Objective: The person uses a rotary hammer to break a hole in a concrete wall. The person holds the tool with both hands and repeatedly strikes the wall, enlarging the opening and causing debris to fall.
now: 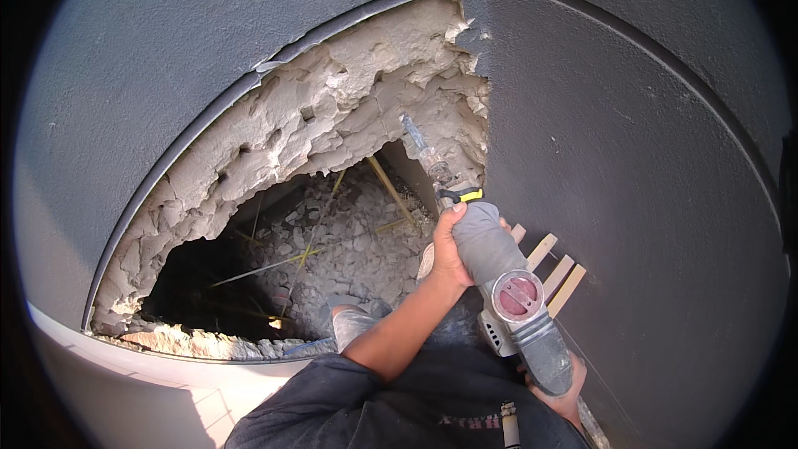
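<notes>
A dusty grey demolition hammer [486,241] slants up and to the left in front of my body. My left hand [451,254] is wrapped round its front barrel, just behind a black and yellow band. Low on the right, my right hand [567,391] grips the rear end, with part of its fingers hidden by the tool. The hammer's chisel bit [411,129] points at the broken grey masonry [332,116] near the corner; whether its tip touches cannot be told.
A large jagged opening holds rubble [332,233] and thin yellow-marked strips [303,259]. Dark textured wall [632,183] stands at right, with a raised moulding [191,120] arching above the break. Wooden slats [565,283] lie beside the hammer. Pale tiles [212,407] show lower left.
</notes>
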The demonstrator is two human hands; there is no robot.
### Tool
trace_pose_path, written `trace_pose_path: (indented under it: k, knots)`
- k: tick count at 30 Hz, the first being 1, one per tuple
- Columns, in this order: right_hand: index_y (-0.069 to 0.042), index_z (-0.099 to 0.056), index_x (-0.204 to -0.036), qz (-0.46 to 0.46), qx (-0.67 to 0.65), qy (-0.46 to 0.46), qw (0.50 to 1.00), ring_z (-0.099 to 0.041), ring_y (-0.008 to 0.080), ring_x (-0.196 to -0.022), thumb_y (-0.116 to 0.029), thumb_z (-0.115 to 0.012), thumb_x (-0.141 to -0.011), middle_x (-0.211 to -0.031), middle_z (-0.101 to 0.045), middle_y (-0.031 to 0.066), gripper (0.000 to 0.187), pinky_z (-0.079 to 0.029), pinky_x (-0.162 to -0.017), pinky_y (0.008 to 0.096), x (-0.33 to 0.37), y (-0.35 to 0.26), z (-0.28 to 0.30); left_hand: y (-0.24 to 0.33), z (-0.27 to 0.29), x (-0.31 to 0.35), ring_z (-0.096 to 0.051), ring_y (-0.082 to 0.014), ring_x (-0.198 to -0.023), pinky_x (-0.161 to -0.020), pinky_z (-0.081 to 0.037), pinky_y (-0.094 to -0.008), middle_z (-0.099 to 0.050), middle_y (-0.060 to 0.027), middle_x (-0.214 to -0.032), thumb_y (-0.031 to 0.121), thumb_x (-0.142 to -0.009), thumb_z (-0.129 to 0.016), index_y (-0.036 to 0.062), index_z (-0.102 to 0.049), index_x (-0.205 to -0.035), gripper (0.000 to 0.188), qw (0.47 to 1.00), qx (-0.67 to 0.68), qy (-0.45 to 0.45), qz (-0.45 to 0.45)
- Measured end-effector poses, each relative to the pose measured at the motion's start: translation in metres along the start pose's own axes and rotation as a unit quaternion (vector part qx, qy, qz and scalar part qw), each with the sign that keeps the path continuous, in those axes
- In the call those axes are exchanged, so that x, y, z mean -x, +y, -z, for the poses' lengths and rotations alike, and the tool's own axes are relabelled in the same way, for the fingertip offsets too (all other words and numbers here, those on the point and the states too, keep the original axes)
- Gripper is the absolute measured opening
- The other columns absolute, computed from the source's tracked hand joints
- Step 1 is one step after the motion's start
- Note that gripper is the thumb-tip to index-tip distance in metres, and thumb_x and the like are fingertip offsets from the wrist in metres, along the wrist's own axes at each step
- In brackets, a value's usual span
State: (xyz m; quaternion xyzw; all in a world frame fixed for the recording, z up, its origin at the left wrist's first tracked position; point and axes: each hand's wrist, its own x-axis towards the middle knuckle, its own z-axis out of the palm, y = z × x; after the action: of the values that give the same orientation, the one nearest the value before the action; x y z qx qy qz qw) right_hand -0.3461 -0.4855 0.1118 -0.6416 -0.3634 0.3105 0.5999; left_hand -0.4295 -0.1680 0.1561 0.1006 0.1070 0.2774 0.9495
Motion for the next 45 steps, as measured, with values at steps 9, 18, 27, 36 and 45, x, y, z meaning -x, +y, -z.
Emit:
trace_pose_path:
  k: [9, 18, 27, 36, 45]
  knots:
    - [0.002, -0.068, -0.101, 0.061, 0.092, 0.122, 0.986, -0.072, 0.0198, -0.078, -0.014, -0.085, -0.067, -0.086, -0.073, 0.01, 0.041, -0.055, -0.076, 0.0354, 0.011, -0.05, -0.039, 0.013, -0.046, -0.001, -0.065, -0.0354, -0.09, -0.078, -0.06, -0.0512, -0.065, -0.0191, -0.093, 0.051, -0.082, -0.074, 0.0031, -0.058, -0.112, 0.058, 0.998, -0.056, 0.011, -0.02]
    - [0.0, -0.067, -0.095, 0.167, 0.153, 0.043, 0.973, -0.069, 0.0302, -0.067, -0.01, -0.084, -0.063, -0.079, -0.067, 0.0137, 0.037, -0.054, -0.065, 0.0387, -0.039, -0.081, -0.145, 0.106, 0.006, -0.013, -0.06, -0.0307, -0.09, -0.081, -0.054, -0.045, -0.062, -0.0137, -0.088, 0.055, -0.086, -0.067, 0.0028, -0.063, -0.099, 0.054, 0.995, -0.027, -0.091, -0.024]
    - [0.003, -0.062, -0.092, 0.237, 0.191, 0.013, 0.952, -0.069, 0.0387, -0.069, -0.015, -0.087, -0.062, -0.078, -0.067, 0.0205, 0.042, -0.054, -0.064, 0.0442, -0.114, -0.109, -0.234, 0.203, 0.041, -0.054, -0.057, -0.0278, -0.095, -0.077, -0.052, -0.0443, -0.062, -0.0078, -0.091, 0.062, -0.088, -0.062, 0.007, -0.06, -0.108, 0.059, 0.982, 0.042, -0.182, -0.009]
    - [0.006, -0.063, -0.099, 0.272, 0.269, -0.026, 0.924, -0.07, 0.0394, -0.073, -0.017, -0.082, -0.064, -0.081, -0.069, 0.0205, 0.046, -0.057, -0.074, 0.0441, -0.097, -0.121, -0.251, 0.204, 0.024, -0.038, -0.061, -0.0192, -0.083, -0.086, -0.049, -0.0371, -0.062, -0.0069, -0.094, 0.057, -0.087, -0.067, 0.0023, -0.057, -0.108, 0.059, 0.973, 0.186, -0.139, -0.007]
    - [0.007, -0.065, -0.111, 0.041, 0.025, 0.109, 0.993, -0.074, 0.028, -0.085, -0.01, -0.081, -0.069, -0.095, -0.074, 0.0173, 0.048, -0.057, -0.081, 0.0382, 0.008, -0.014, -0.108, 0.048, 0.034, -0.017, -0.068, -0.0337, -0.082, -0.074, -0.059, -0.0496, -0.066, -0.0182, -0.091, 0.051, -0.085, -0.069, 0.0029, -0.059, -0.113, 0.057, 0.995, -0.093, 0.036, 0.023]
